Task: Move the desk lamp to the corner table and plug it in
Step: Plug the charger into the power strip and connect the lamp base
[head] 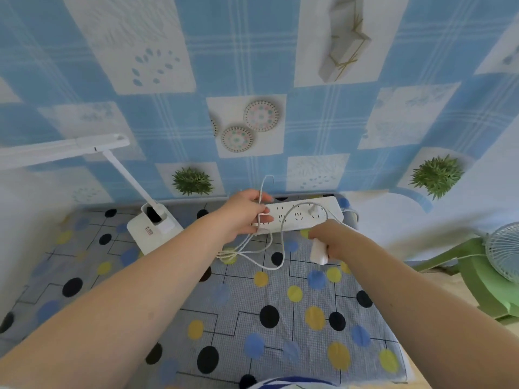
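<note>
Head view: the desk lamp (153, 220) already stands at the back left of the surface (252, 318), its base near the wall, so placement looks done and plugging in remains. The left hand (244, 213) pinches a loop of the white cable (269, 248) beside the power strip (303, 214), apparently taking up slack. The right hand (328, 237) grips the white plug adapter (319, 251) just in front of the strip (prongs not visible). The lamp head is cut off at the frame's left edge; a green fan (502, 251) is partly cropped at the right.
</note>
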